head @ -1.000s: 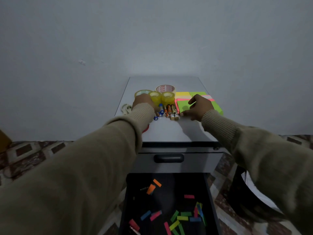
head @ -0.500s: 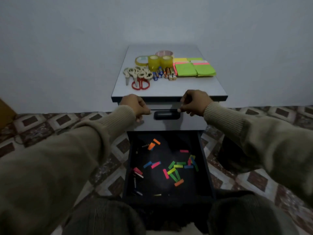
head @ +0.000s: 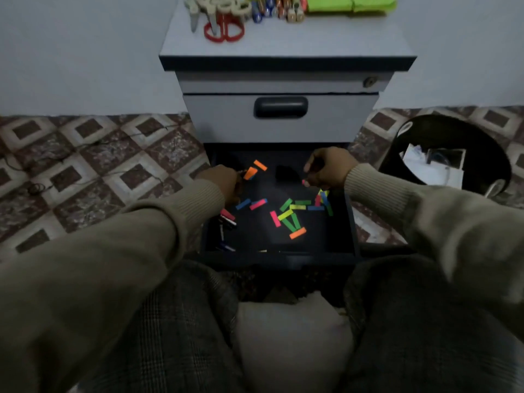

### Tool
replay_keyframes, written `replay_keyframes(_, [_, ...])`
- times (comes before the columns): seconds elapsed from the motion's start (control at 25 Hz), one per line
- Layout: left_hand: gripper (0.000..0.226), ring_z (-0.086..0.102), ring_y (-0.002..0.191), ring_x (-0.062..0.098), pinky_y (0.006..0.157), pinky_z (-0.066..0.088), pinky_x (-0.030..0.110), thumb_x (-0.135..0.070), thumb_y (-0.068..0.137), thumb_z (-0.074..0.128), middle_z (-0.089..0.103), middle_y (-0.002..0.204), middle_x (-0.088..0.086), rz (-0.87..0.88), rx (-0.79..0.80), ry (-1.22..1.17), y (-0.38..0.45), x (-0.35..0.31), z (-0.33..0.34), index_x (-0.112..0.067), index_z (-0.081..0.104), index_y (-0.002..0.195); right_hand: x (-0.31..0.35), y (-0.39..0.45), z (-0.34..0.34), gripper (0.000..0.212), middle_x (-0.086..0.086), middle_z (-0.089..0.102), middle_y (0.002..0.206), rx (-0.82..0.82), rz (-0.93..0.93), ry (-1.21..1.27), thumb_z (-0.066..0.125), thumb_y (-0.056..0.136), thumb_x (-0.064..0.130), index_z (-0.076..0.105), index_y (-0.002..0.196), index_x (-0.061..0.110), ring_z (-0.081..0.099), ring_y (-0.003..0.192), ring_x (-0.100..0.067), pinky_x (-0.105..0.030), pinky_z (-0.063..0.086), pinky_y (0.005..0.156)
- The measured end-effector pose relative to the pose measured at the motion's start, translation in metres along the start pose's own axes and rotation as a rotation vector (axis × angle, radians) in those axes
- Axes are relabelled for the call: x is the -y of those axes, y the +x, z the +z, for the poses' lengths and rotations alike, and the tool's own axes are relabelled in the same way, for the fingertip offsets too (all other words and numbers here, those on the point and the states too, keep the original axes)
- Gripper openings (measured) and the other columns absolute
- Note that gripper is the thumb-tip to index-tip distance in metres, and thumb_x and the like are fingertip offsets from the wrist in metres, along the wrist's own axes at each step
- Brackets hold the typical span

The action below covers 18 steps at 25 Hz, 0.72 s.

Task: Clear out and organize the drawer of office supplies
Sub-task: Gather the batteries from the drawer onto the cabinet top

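Left hand: the left hand (head: 224, 180) is low in the drawer (head: 349, 222), left of centre of the frame, fingers curled toward an orange tab (head: 250, 173); whether it has the tab pinched I cannot tell.
Right hand: the right hand (head: 329, 168) hovers right of centre, fingers curled, a pink tab (head: 304, 182) at its fingertips, likely pinched for lifting out.
Drawer: pulled fully open at centre frame, so both hands can reach its dark floor from above.
Tabs: small coloured tabs (head: 289, 217) lie loose across the drawer floor, thickest in its right half; these look like the last things to clear.
Surface: at the top edge of the frame the cabinet surface (head: 283, 43) carries scissors (head: 221, 18), batteries (head: 279, 8) and green notes (head: 351, 2), grouped by kind, seemingly as a sorting place.
Bin: a black bin (head: 448, 154) with paper stands at right, near the drawer, probably for rubbish.
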<state>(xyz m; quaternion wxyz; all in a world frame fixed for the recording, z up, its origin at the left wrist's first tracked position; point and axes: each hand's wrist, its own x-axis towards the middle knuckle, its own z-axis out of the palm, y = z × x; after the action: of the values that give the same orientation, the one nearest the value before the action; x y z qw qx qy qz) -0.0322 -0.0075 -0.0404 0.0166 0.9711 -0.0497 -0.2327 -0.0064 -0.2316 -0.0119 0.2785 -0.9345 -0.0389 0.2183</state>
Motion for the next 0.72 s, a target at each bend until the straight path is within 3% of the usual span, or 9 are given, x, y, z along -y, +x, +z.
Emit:
replay_keyframes(0.12, [0.034,0.059,0.109,0.028,0.092,0.047,0.032,-0.029,0.089,0.056,0.061,0.120,0.012,0.053,0.192,0.161,0.010,0.001,0.032,-0.014,0.062,0.119,-0.019,0.009,0.031,0.013,-0.015,0.070,0.095,0.081,0.057,-0.001,0.070,0.078,0.002,0.065,0.088,0.010,0.064,0.072,-0.022,-0.030,0.055,0.071])
replay_keyframes(0.24, [0.042,0.056,0.113,0.028,0.095,0.045,0.032,-0.029,0.095,0.049,0.055,0.127,0.013,0.081,0.353,0.278,0.022,0.004,0.061,-0.008,0.050,0.131,-0.033,0.019,0.063,0.018,-0.017,0.069,0.101,0.281,0.106,-0.024,0.064,0.082,0.002,0.065,0.100,0.001,0.062,0.070,-0.021,-0.034,0.054,0.077])
replay_keyframes(0.36, [0.040,0.052,0.119,0.025,0.099,0.042,0.033,-0.021,0.095,0.047,0.051,0.133,0.010,0.167,0.368,0.401,0.030,0.011,0.080,-0.012,0.047,0.133,-0.045,0.026,0.089,0.025,-0.012,0.069,0.100,0.422,0.071,-0.173,0.062,0.084,0.006,0.064,0.109,0.005,0.060,0.064,-0.015,-0.027,0.052,0.074])
replay_keyframes(0.52, [0.035,0.050,0.122,0.024,0.103,0.040,0.034,-0.018,0.097,0.043,0.051,0.133,0.009,0.212,0.373,0.484,0.038,0.016,0.096,-0.010,0.049,0.130,-0.058,0.031,0.113,0.026,-0.009,0.062,0.116,0.429,0.042,-0.327,0.056,0.091,0.015,0.061,0.115,0.008,0.059,0.106,-0.023,-0.029,0.048,0.089])
replay_keyframes(0.72, [0.040,0.047,0.125,0.026,0.102,0.041,0.041,-0.024,0.096,0.044,0.046,0.137,0.009,0.263,0.331,0.588,0.046,0.021,0.124,-0.011,0.045,0.135,-0.069,0.034,0.135,0.031,-0.012,0.057,0.121,0.545,0.065,-0.445,0.047,0.096,0.023,0.054,0.123,0.008,0.056,0.110,-0.024,-0.029,0.044,0.088])
